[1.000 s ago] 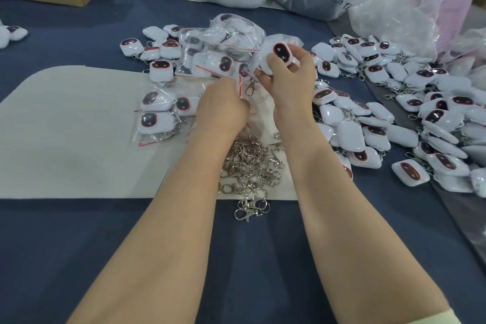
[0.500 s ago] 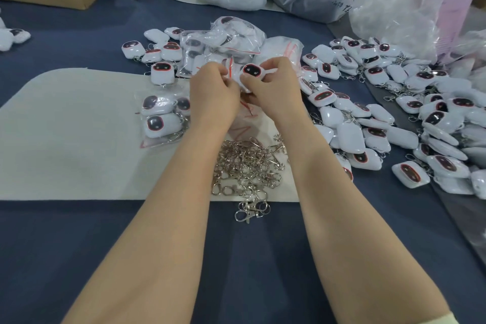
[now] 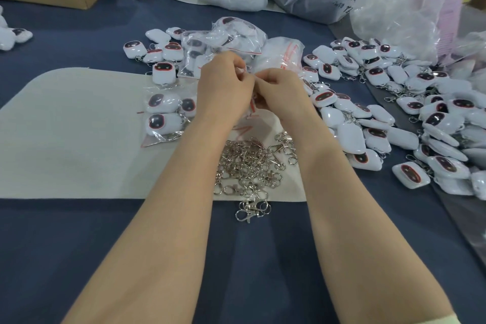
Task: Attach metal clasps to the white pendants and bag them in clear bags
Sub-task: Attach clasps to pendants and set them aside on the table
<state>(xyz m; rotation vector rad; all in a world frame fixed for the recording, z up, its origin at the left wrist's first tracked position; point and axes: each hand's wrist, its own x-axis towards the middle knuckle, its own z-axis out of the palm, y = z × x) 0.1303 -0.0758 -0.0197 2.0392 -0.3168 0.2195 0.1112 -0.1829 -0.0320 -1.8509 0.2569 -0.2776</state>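
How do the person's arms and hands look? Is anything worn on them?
The left forearm and right forearm are bare. The left hand and right hand carry no gloves, and no ring or watch is visible. Only a pale yellow sleeve edge shows on the right arm, at the bottom corner.

Left hand [image 3: 226, 85] and right hand [image 3: 282, 92] touch, backs up, fingers [image 3: 267, 79] curled into a pinch.

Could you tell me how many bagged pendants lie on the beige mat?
3, left of the left hand: far pendant, near pendant, and a third pendant beside the hand; more may be hidden.
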